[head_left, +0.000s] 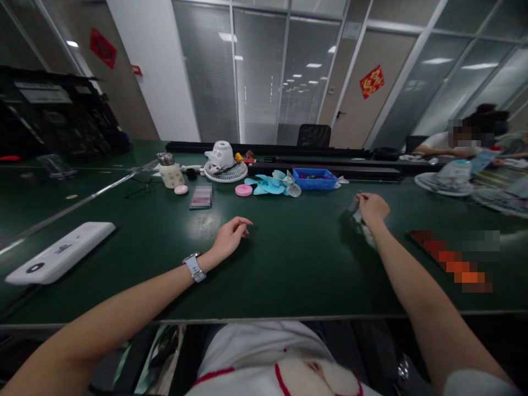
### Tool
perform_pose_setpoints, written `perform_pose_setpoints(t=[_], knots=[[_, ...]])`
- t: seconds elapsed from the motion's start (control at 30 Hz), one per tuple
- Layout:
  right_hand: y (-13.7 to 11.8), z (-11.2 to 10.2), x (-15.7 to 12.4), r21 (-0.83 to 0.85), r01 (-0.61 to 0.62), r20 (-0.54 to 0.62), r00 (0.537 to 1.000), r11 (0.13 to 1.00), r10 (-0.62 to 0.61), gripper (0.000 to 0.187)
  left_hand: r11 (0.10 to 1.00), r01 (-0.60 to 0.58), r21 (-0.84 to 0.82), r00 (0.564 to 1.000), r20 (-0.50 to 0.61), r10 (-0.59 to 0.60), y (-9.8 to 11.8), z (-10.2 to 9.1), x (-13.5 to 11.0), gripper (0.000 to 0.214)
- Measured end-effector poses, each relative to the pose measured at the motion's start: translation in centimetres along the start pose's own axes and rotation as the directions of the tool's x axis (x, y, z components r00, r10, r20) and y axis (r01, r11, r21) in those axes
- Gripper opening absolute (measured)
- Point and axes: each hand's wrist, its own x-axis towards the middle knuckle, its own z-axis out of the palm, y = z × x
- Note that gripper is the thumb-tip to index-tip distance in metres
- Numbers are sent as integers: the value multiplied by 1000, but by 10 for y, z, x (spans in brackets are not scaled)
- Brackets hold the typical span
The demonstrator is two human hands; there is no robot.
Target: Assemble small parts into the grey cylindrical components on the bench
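Observation:
My left hand [230, 238], with a pale watch on its wrist, is over the near middle of the green table [289, 275]. Its fingers are loosely bent and apart, and nothing is in them. Farther right, my right hand [373, 210] pinches a small whitish, see-through thing [356, 207] between thumb and fingers; its kind is unclear, and my hand partly hides it. Left of that hand, toward the back, a blue basket [315, 184] holds small parts. Light-blue fan blades [270, 184] lie beside it, along with a pink round piece [243, 190].
A white fan head [223, 157] sits on its grille at the back. Left of it stand a cream bottle [170, 173] and a card [201, 197]. A long white device [61, 253] lies far left. At right are an orange-red item [454, 261], more fan parts [449, 179] and another person.

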Motion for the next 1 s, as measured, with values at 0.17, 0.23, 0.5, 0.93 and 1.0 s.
perform_pose_setpoints(t=[0.17,0.23,0.5,0.93,1.0], knots=[[4,4,1,-38,10,73,997,999,-7,42,1000,2,15,1000,11,-2,-1,-1,0,29],[6,7,-1,-42,42,95,995,998,-38,46,1000,3,19,1000,14,-4,0,-1,0,29],[9,12,-4,-61,81,99,992,995,-75,49,1000,-2,16,1000,12,2,1,0,0,29],[5,5,-6,-105,97,136,987,990,-82,49,1000,-1,23,1000,22,0,1,-1,-1,28],[7,9,-5,-98,91,134,988,991,-78,51,1000,-6,22,1000,27,5,0,-1,0,28]])
